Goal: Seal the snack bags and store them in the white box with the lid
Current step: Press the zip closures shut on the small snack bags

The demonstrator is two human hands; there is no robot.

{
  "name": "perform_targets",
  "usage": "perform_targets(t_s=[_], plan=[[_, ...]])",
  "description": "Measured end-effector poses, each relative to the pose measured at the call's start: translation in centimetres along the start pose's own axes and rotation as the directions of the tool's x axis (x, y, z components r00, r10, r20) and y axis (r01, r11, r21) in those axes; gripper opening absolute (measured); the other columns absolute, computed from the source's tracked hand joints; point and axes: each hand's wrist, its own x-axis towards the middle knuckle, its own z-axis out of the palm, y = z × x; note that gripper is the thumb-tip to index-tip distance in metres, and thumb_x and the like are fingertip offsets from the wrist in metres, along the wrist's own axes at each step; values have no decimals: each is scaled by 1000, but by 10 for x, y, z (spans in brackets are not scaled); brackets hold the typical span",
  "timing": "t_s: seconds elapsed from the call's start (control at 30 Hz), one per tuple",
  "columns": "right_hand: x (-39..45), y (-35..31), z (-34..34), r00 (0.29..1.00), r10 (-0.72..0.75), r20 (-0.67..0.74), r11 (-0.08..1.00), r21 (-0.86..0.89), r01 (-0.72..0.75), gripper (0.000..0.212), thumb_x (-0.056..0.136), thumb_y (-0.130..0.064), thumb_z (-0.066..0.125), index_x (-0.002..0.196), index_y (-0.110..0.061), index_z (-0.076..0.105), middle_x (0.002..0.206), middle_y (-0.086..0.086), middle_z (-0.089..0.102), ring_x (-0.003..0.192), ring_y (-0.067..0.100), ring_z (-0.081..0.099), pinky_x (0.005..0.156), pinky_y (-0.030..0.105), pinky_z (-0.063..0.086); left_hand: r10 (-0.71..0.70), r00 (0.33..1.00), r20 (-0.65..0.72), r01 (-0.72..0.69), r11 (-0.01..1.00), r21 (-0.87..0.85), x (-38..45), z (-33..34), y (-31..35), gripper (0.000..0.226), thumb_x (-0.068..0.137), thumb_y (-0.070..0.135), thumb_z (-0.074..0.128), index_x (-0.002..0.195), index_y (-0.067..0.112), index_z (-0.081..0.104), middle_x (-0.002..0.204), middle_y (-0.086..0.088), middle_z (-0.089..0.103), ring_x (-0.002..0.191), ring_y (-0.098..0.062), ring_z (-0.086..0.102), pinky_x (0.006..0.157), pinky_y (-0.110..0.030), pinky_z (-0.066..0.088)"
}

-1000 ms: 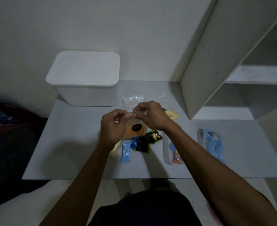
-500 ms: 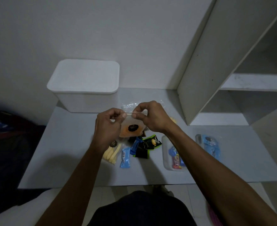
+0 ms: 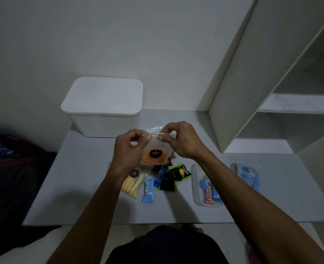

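Observation:
I hold a clear zip bag of orange snacks with a round black label up above the table. My left hand pinches the bag's top strip at its left end. My right hand pinches the same strip at its right end. The white box stands at the table's back left, and its lid is on. A bag of yellow sticks lies below my left wrist. Loose blue and black-green snack packets lie on the table under the held bag.
Two clear bags with blue snacks lie to the right, one beside my right forearm, the other further right. Another clear bag shows behind my hands. A white shelf unit rises at the right. The grey table ends near my lap.
Both hands have kept pinching the bag's top strip and the bag has turned its label more toward me. The camera has tilted, so the table sits lower in view.

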Motion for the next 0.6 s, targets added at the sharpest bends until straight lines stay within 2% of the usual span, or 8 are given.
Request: perform_targets(t_s=[0.1,0.23,0.37,0.4,0.47,0.53,0.6], plan=[[-1,-3,-6,999,-3,40,999,49,1,10,88,-31,72,91,-22,75,98,-5,74,94,9,66,83,29,50,-10,1000,25,10,1000,-15,2,2,4,4,90,20,69,90,20,73,92,2,72,87,-9,65,66,-17,47],[-3,1,-8,1000,7,-6,998,57,-7,7,88,-30,72,85,-23,72,97,-3,73,68,-6,56,65,17,40,-26,999,-20,25,999,-41,5,7,4,8,90,18,69,84,23,72,89,3,71,91,-15,65,74,-28,51],[-5,5,-6,999,19,-30,998,68,-17,8,88,-31,72,82,-28,70,98,-2,73,84,8,62,68,21,41,-21,1000,1,21,999,-40,0,9,6,6,90,19,68,87,22,73,90,3,71,89,-11,64,71,-22,47],[-6,6,-8,1000,15,-28,997,74,-13,7,88,-32,72,83,-29,70,98,-4,73,86,7,62,68,21,41,-14,1000,28,15,999,-38,0,8,8,6,90,19,69,88,22,73,89,4,72,88,-8,64,70,-20,46],[-9,9,-12,1000,4,-7,997,72,-4,5,89,-33,71,86,-29,70,95,-8,71,79,-5,59,65,16,39,-13,998,54,15,999,-36,0,9,9,7,89,18,70,87,24,73,89,5,72,86,-6,65,70,-19,47],[-11,13,-13,1000,10,-14,997,79,-9,6,89,-32,71,86,-27,70,91,-10,69,66,-14,56,62,12,36,-35,999,17,36,998,-57,2,12,9,10,89,17,71,84,25,73,88,4,72,88,-10,66,74,-24,50],[-13,18,-10,997,39,-67,995,91,-33,8,88,-33,72,84,-27,70,89,-8,71,64,-13,55,64,16,38,-59,998,-8,58,996,-61,2,18,8,11,88,17,71,83,26,73,87,3,72,90,-14,66,76,-28,51]])
